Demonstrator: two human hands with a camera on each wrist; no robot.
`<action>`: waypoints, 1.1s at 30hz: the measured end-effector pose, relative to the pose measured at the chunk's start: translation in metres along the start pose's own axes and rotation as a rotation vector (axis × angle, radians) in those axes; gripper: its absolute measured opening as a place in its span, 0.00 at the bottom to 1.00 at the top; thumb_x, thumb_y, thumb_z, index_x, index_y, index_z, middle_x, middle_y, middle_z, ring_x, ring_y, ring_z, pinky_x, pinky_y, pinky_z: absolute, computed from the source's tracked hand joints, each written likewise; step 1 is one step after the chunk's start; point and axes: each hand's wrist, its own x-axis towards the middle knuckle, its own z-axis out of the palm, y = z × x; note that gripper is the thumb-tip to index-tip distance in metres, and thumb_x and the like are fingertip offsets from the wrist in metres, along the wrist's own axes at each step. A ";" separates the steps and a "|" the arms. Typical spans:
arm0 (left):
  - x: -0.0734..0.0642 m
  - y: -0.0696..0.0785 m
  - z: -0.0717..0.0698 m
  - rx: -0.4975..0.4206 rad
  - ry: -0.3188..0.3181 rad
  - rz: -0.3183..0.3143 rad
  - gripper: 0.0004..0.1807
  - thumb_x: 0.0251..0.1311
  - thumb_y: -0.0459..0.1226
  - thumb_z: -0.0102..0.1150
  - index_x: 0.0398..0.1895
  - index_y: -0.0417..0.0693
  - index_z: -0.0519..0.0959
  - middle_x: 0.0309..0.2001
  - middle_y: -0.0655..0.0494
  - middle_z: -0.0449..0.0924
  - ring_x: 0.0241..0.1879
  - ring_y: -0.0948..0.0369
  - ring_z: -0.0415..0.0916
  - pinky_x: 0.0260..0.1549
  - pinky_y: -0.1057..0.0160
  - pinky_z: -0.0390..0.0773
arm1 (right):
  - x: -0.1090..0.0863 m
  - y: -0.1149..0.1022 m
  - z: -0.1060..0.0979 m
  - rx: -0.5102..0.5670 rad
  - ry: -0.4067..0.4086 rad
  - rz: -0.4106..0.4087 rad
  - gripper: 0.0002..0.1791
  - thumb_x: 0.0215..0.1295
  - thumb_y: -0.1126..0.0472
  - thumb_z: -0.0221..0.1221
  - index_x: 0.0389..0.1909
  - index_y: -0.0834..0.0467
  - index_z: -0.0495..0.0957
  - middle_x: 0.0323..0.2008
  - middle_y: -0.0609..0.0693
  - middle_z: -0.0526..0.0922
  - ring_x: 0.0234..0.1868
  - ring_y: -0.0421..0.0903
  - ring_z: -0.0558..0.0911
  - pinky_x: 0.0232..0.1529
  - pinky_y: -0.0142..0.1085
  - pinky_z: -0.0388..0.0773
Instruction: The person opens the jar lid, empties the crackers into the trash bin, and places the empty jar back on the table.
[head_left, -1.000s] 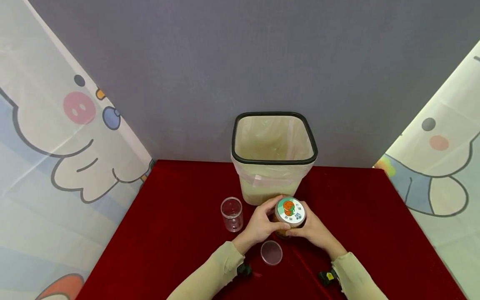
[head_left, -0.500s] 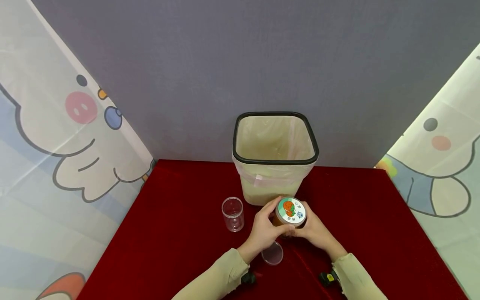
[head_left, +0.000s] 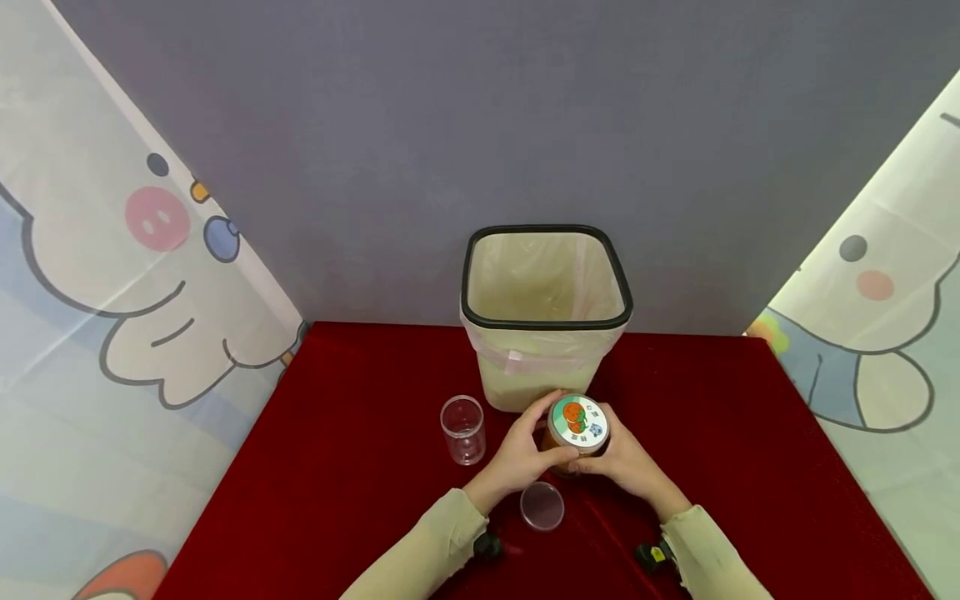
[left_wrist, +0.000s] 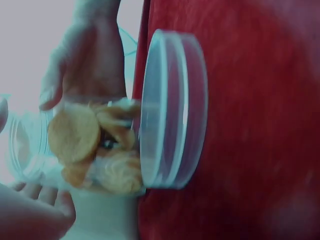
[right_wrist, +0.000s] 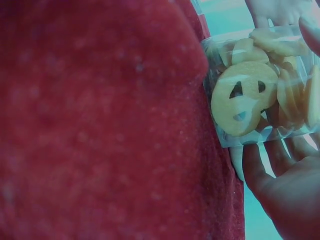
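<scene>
A clear jar of cookies (right_wrist: 245, 100) stands upright on the red cloth, in front of the bin. Its round lid (head_left: 578, 422) carries a green and white label with orange fruit. From the left, my left hand (head_left: 517, 454) grips the jar's upper part, thumb across the near side. My right hand (head_left: 622, 454) holds the jar from the right, and both thumbs come close together at the front. Round and swirled cookies (left_wrist: 75, 132) show through the wall in the left wrist view. Nearer me, a loose clear lid (head_left: 542, 506) lies on the cloth below the jar.
A second clear jar (head_left: 463, 431), with no lid on it, stands left of my left hand. Behind the cookie jar is a cream bin (head_left: 540, 367) with a black rim and a plastic liner. The red cloth (head_left: 360, 433) covers the table up to a grey wall (head_left: 420, 167).
My left hand and forearm shifted slightly right half a second ago, partly covering the loose lid, and are now back left. Both hands stay on the cookie jar, which has hardly moved.
</scene>
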 end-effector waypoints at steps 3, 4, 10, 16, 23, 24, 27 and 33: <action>0.002 0.000 -0.006 -0.009 -0.052 0.018 0.44 0.58 0.33 0.71 0.76 0.44 0.60 0.71 0.54 0.65 0.64 0.58 0.67 0.61 0.57 0.69 | 0.000 -0.001 0.001 -0.005 -0.002 0.004 0.48 0.45 0.60 0.80 0.66 0.56 0.62 0.56 0.52 0.75 0.55 0.42 0.74 0.55 0.30 0.69; 0.003 0.000 -0.008 -0.010 -0.070 0.024 0.44 0.58 0.32 0.71 0.76 0.44 0.59 0.72 0.53 0.64 0.64 0.57 0.67 0.61 0.57 0.69 | 0.000 -0.001 0.001 -0.003 -0.001 0.004 0.48 0.45 0.60 0.80 0.65 0.56 0.63 0.56 0.52 0.75 0.55 0.42 0.75 0.55 0.30 0.70; 0.008 -0.001 -0.015 -0.011 -0.186 -0.015 0.45 0.61 0.31 0.67 0.78 0.47 0.54 0.72 0.51 0.61 0.66 0.57 0.66 0.64 0.60 0.65 | 0.000 -0.001 0.001 -0.004 -0.002 0.007 0.48 0.46 0.60 0.79 0.66 0.56 0.62 0.56 0.53 0.75 0.55 0.43 0.75 0.56 0.30 0.70; 0.010 -0.002 -0.016 -0.017 -0.230 -0.037 0.46 0.62 0.30 0.65 0.79 0.46 0.51 0.74 0.49 0.58 0.67 0.54 0.64 0.67 0.58 0.60 | -0.001 -0.001 0.001 -0.003 -0.010 0.029 0.49 0.47 0.59 0.79 0.67 0.55 0.61 0.57 0.52 0.74 0.56 0.43 0.74 0.56 0.30 0.69; 0.011 -0.004 -0.014 -0.064 -0.209 -0.082 0.44 0.61 0.29 0.67 0.78 0.50 0.55 0.72 0.52 0.63 0.64 0.58 0.68 0.64 0.63 0.63 | -0.002 0.000 0.002 0.014 -0.016 0.027 0.48 0.47 0.60 0.79 0.67 0.55 0.61 0.57 0.52 0.74 0.56 0.43 0.74 0.55 0.30 0.70; 0.011 -0.004 -0.013 -0.073 -0.201 -0.088 0.44 0.61 0.29 0.67 0.78 0.50 0.56 0.71 0.52 0.63 0.64 0.58 0.68 0.64 0.63 0.64 | -0.002 0.000 0.002 0.016 -0.019 0.026 0.48 0.47 0.60 0.79 0.67 0.55 0.61 0.57 0.52 0.73 0.56 0.43 0.74 0.55 0.30 0.70; 0.010 -0.003 -0.011 -0.079 -0.174 -0.097 0.44 0.60 0.29 0.68 0.77 0.52 0.59 0.70 0.53 0.65 0.63 0.58 0.70 0.62 0.63 0.65 | -0.001 0.001 0.001 0.015 -0.020 0.019 0.48 0.47 0.60 0.79 0.67 0.56 0.61 0.57 0.52 0.73 0.56 0.43 0.74 0.55 0.30 0.70; 0.010 -0.003 -0.008 -0.075 -0.122 -0.052 0.45 0.56 0.28 0.71 0.76 0.47 0.60 0.70 0.52 0.65 0.63 0.57 0.69 0.61 0.61 0.68 | 0.000 0.000 0.000 0.028 -0.015 0.030 0.49 0.45 0.61 0.79 0.67 0.55 0.61 0.58 0.53 0.73 0.56 0.44 0.74 0.53 0.31 0.73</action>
